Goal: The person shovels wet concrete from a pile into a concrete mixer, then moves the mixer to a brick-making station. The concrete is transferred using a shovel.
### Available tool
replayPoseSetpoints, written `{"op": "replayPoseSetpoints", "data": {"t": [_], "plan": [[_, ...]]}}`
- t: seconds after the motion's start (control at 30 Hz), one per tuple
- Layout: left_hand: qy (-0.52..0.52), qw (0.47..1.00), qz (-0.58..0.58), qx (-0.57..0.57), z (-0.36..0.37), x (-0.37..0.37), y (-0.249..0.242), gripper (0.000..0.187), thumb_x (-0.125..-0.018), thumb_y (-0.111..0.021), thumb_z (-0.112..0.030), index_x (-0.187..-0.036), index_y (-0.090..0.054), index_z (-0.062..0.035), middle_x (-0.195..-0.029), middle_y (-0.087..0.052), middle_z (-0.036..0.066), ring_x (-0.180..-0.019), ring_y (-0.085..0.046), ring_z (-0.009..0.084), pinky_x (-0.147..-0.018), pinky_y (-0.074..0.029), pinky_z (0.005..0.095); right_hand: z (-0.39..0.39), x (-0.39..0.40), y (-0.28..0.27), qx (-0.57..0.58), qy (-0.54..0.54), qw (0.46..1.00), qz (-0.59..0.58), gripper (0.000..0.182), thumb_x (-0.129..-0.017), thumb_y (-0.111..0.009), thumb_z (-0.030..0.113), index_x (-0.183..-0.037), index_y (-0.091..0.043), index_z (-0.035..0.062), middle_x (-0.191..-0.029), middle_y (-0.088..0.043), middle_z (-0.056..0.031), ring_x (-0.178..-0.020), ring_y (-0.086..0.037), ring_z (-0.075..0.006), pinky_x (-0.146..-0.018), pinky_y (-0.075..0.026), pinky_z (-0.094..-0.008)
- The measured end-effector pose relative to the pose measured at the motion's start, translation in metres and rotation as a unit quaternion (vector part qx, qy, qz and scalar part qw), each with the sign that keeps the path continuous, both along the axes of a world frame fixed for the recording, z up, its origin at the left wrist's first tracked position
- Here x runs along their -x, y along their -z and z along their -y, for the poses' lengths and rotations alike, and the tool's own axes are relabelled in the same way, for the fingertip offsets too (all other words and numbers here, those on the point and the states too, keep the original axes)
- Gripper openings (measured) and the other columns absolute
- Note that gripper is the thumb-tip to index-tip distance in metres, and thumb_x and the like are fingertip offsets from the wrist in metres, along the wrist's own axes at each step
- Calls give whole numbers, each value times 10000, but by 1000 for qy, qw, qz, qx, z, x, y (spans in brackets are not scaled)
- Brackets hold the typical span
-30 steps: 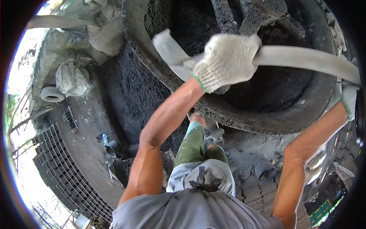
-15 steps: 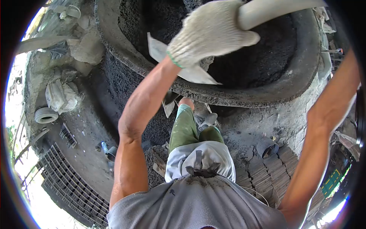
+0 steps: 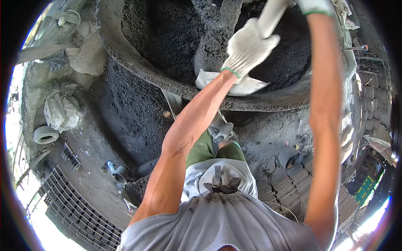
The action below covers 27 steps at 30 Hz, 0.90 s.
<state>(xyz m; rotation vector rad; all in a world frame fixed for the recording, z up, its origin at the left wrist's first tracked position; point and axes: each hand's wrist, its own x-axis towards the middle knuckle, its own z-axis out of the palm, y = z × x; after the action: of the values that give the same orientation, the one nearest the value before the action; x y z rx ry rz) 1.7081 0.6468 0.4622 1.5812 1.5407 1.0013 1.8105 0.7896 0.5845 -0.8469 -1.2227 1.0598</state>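
My left hand, in a white knitted glove with a green cuff, is wrapped round a thick pale handle over the large round basin. Higher up and to the right, my right hand wears a similar glove; the frame's top edge cuts it off and motion blurs it, so its fingers are hidden. Below my left hand, a pale metal blade lies at the basin's near rim, partly covered by my left wrist. Dark crumbly material fills much of the basin.
Dark material is heaped left of the basin. A tire, a plastic-wrapped bundle and a slotted grid lie at the left. A small bucket stands left of my legs, a dark pot to their right.
My left hand has moved right and slightly down with the handle. My right hand has come into view at the top. The blade has shifted right along the rim, and the view has moved slightly.
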Motion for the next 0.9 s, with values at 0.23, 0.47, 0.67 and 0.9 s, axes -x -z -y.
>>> {"op": "replayPoseSetpoints", "data": {"t": [0.23, 0.47, 0.67, 0.9], "plan": [[27, 999, -14, 34, 41, 10, 73, 464, -775, -770, -371, -1107, -651, -70, -961, -728, 200, -935, -720, 371, -827, -569, 460, 80, -12, 40, 74, 13, 997, -7, 247, -862, -776, 73, -1073, -660, 19, -779, -654, -61, -600, -649, -177, -574, -577, -346], [180, 972, -108, -108, 9, 71, -102, 342, -762, -739, -258, -1065, -706, -105, -848, -737, 138, -813, -737, 344, -767, -599, 430, 92, -52, -115, -54, -31, 995, -77, 153, -933, -595, 127, -796, -601, 58, -795, -584, -83, -761, -597, -202, -832, -543, -400], [-15, 945, -316, -78, 11, 187, 27, 398, -775, -768, -188, -1148, -676, -83, -1003, -718, 116, -975, -699, 319, -861, -564, 432, 127, 97, 54, 48, 25, 976, -211, 188, -898, -722, -26, -1010, -587, 41, -867, -619, -53, -779, -682, -235, -801, -601, -404], [-297, 679, 640, 203, 75, 141, 119, 778, -937, -735, -440, -1454, -386, 25, -1063, -644, 221, -939, -675, 343, -885, -566, 522, 158, 73, 120, 138, -116, 981, -79, 409, -908, -714, -8, -1286, -555, -5, -1128, -673, -136, -1061, -673, -257, -988, -543, -367]]}}
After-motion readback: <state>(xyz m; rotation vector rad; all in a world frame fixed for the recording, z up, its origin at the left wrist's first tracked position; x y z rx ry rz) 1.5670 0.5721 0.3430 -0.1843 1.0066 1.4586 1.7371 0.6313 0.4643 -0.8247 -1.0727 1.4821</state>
